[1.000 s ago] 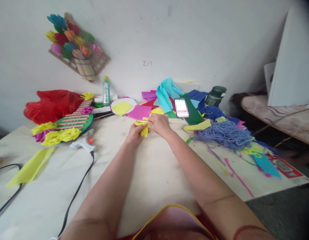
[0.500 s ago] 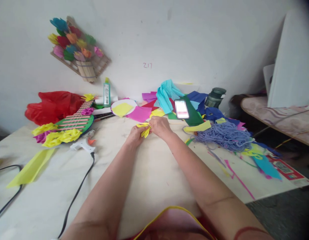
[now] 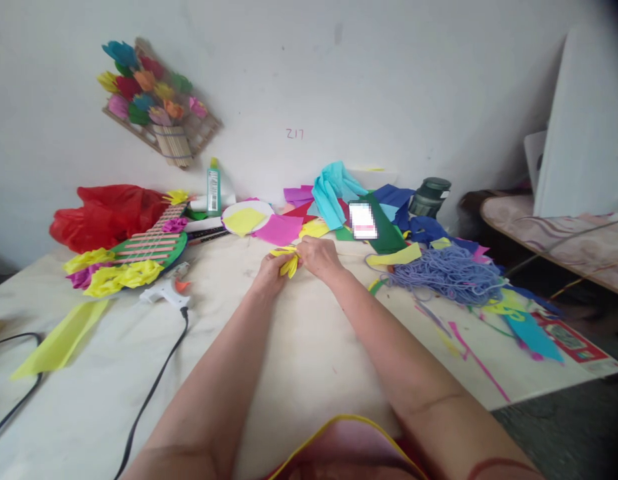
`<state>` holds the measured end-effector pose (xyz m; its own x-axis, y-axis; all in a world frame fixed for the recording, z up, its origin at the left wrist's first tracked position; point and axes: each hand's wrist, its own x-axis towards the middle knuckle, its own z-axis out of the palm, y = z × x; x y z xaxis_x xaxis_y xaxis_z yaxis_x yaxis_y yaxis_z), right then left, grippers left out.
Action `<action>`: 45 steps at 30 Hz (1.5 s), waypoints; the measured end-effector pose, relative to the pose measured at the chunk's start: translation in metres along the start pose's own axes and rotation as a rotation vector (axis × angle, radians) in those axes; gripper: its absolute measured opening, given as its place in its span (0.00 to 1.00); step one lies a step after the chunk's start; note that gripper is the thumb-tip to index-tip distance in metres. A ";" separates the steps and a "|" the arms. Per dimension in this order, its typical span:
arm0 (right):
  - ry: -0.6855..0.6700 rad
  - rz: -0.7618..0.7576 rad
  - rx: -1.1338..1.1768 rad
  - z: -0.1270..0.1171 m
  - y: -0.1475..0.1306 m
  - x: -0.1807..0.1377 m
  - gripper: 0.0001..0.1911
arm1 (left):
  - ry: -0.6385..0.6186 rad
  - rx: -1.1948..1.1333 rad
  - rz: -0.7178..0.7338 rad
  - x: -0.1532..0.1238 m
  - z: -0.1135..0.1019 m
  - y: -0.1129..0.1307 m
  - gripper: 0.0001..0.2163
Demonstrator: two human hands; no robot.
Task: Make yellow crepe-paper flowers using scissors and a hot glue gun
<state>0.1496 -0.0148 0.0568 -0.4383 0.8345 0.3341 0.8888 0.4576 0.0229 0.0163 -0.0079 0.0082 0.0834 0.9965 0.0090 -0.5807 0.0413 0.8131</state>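
Note:
Both my arms reach out over the pale table (image 3: pixel 299 353). A small yellow paper flower (image 3: pixel 287 260) is pinched between my two hands at the table's middle. My left hand (image 3: pixel 269 273) is closed on its left side, and my right hand (image 3: pixel 319 257) is closed on its right side, fingers pressed into the folded petals. The flower hangs just above the tabletop.
A white glue gun (image 3: pixel 165 290) with a black cord lies to the left. A green craft piece with yellow flowers (image 3: pixel 131 263), a red bag (image 3: pixel 106 213), a glue bottle (image 3: pixel 213 187), coloured paper sheets (image 3: pixel 339 193), purple yarn (image 3: pixel 443 270) and a yellow strip (image 3: pixel 59 337) surround the hands.
My hands have stayed together on the yellow flower, only shifting their fingers slightly. The view has tilted a little.

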 end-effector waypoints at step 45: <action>-0.034 0.029 0.072 0.009 0.005 0.000 0.18 | 0.166 -0.068 0.084 0.000 0.012 -0.009 0.20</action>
<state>0.1529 -0.0095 0.0482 -0.4180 0.8569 0.3017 0.8897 0.4533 -0.0549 0.0311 -0.0097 0.0073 -0.0996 0.9947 -0.0257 -0.6337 -0.0436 0.7723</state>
